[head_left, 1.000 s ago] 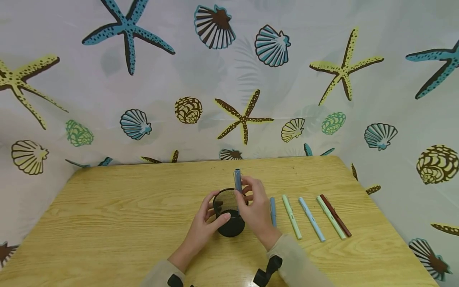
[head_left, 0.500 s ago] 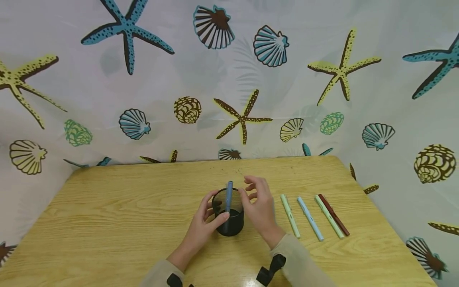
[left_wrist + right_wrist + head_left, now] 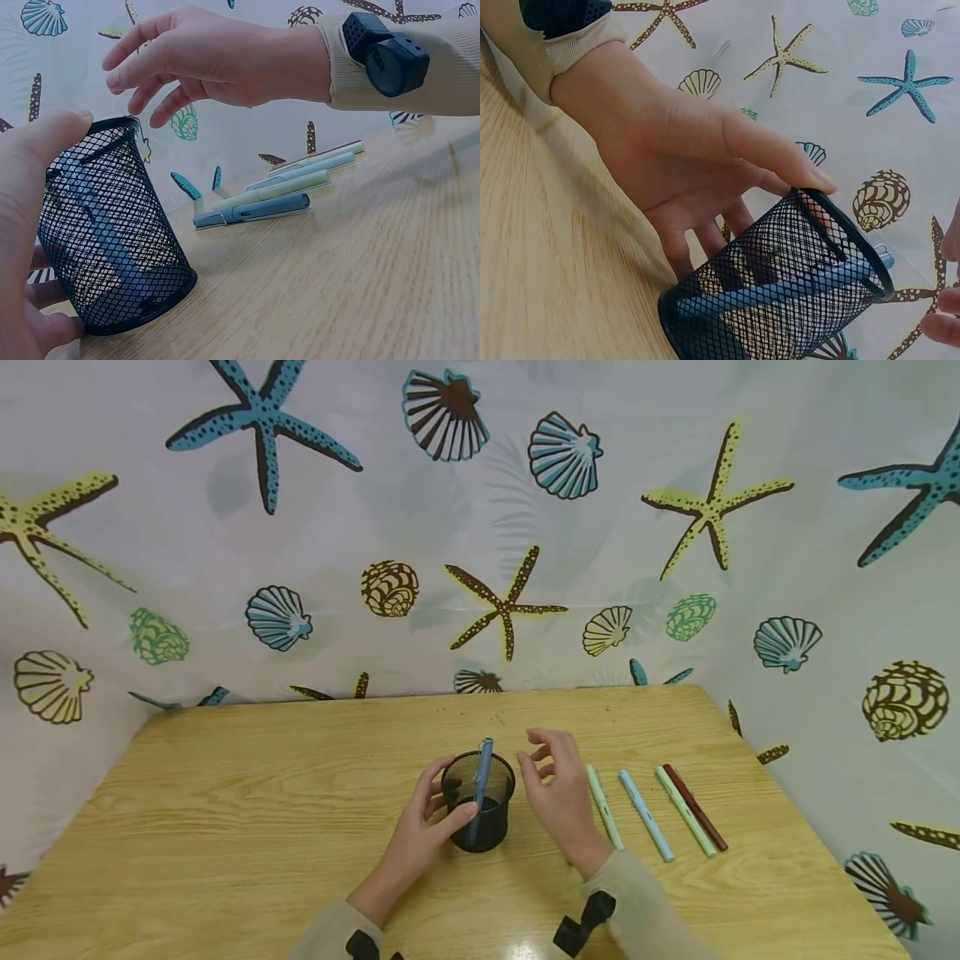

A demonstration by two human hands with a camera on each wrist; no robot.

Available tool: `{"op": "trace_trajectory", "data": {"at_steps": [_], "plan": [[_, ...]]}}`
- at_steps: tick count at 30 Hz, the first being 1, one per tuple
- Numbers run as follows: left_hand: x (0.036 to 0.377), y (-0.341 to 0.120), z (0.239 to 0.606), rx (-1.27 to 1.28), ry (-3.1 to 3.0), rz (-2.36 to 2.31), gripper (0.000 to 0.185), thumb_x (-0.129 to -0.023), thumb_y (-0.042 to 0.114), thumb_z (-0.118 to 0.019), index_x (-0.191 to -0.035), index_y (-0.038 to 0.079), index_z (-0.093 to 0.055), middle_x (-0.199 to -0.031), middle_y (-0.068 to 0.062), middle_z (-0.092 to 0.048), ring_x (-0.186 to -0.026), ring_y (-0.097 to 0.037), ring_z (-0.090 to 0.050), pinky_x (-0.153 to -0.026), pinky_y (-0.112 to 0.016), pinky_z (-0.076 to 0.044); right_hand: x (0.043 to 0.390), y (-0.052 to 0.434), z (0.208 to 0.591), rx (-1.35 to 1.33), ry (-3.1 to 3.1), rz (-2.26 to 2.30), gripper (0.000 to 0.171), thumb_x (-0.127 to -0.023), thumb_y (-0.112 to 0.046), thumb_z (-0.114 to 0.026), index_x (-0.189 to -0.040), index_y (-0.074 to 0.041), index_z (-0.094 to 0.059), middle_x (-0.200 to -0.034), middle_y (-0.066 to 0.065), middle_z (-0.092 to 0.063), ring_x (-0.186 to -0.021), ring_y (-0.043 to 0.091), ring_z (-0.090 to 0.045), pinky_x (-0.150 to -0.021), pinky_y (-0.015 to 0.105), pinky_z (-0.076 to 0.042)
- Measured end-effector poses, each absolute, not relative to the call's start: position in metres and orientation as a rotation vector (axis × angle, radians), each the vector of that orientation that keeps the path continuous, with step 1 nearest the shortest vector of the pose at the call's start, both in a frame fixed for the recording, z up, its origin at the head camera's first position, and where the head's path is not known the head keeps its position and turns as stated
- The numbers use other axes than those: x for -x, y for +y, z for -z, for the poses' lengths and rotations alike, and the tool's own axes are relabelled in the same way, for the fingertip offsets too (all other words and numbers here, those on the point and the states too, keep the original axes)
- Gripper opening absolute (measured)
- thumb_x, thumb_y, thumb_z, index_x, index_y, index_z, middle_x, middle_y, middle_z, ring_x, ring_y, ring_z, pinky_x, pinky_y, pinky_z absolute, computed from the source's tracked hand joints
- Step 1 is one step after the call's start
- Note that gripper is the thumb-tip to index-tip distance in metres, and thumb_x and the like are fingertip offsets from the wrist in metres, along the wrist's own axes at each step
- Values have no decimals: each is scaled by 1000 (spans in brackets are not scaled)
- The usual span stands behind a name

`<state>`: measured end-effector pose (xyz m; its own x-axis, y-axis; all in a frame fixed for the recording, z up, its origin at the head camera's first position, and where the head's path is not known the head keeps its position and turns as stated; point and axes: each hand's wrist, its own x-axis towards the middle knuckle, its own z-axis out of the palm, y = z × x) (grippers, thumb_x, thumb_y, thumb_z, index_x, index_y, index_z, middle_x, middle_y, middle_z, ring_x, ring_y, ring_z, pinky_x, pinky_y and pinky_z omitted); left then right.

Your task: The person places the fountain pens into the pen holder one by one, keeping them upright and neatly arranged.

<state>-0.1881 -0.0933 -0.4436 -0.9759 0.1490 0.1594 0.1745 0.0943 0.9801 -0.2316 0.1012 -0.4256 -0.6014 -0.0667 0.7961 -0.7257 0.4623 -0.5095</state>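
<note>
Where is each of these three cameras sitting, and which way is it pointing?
Head: worn on the head, looking forward and down at the table; both hands and sleeves show.
Left wrist: low beside the left hand, facing the mesh cup and pens; the right hand shows above.
Right wrist: faces the left hand holding the cup; right fingers at the edge.
All three share the cup with the blue pen inside.

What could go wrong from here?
1. The cup is light mesh and the pen leans on its rim; if the left hand lets go, it may tip.
2. The right hand hovers over the four pens lying close together; it could knock neighbours aside.
</note>
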Motion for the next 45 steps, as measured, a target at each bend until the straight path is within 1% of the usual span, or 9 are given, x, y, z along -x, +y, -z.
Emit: {"op": "trace_trajectory", "data": {"at_steps": [4,8,12,16,22,27,32,37,45], "plan": [[188,-94,444,350,-2305,2082,64,-88,18,-65,-142,25,-31,-130,-25,-41,-119,-43,-43,-92,-53,-39,231,106,426,-643,-2002,-1133,31,-82,1,-68,-111,0,-58,-100,15,-56,-76,22,-59,-54,27,-50],[189,-94,444,343,-2304,2095,64,-88,19,-65,-141,26,-31,-129,-24,-41,-118,-43,-44,-91,-51,-40,229,111,426,-606,-2025,-1106,31,-82,0,-68,-111,-1,-58,-100,14,-57,-76,21,-59,-54,26,-50],[189,-94,444,346,-2301,2097,64,-88,20,-66,-141,26,-31,-129,-24,-42,-118,-42,-44,-91,-50,-41,229,116,427,-562,-2057,-1092,30,-83,-2,-68,-112,-1,-58,-100,13,-56,-76,22,-59,-55,30,-50],[190,-94,444,348,-2305,2093,64,-88,20,-65,-141,27,-31,-129,-24,-42,-118,-42,-44,-91,-50,-41,230,119,428,-522,-2091,-1094,29,-85,-4,-67,-112,-1,-58,-99,13,-56,-74,19,-57,-54,32,-49],[190,-94,444,349,-2308,2090,64,-88,20,-65,-142,27,-31,-129,-24,-42,-118,-42,-44,-90,-50,-41,229,123,431,-485,-2137,-1081,29,-86,-7,-66,-113,-2,-58,-99,12,-56,-73,16,-55,-54,26,-48],[189,-94,443,349,-2315,2079,64,-89,19,-65,-142,26,-31,-129,-24,-42,-118,-42,-44,-91,-50,-40,229,127,434,-446,-2178,-1054,29,-86,-9,-66,-113,-1,-57,-98,11,-57,-73,17,-56,-54,24,-48],[189,-93,443,347,-2319,2081,64,-89,20,-64,-142,26,-30,-128,-24,-42,-118,-43,-44,-91,-51,-40,229,129,435,-393,-2242,-1021,29,-87,-12,-66,-113,-1,-57,-95,11,-57,-73,22,-58,-53,27,-46],[189,-94,444,355,-2318,2080,64,-89,20,-64,-142,26,-30,-129,-24,-41,-118,-43,-44,-91,-51,-40,228,131,435,-311,-2338,-1014,31,-89,-16,-64,-115,-2,-57,-97,11,-57,-76,26,-58,-54,30,-44],[189,-94,445,351,-2315,2085,64,-89,20,-64,-142,26,-30,-128,-24,-41,-119,-43,-44,-91,-51,-40,226,135,438,-186,-2509,-978,33,-90,-22,-63,-114,-1,-56,-99,13,-56,-78,26,-57,-58,34,-46]]}}
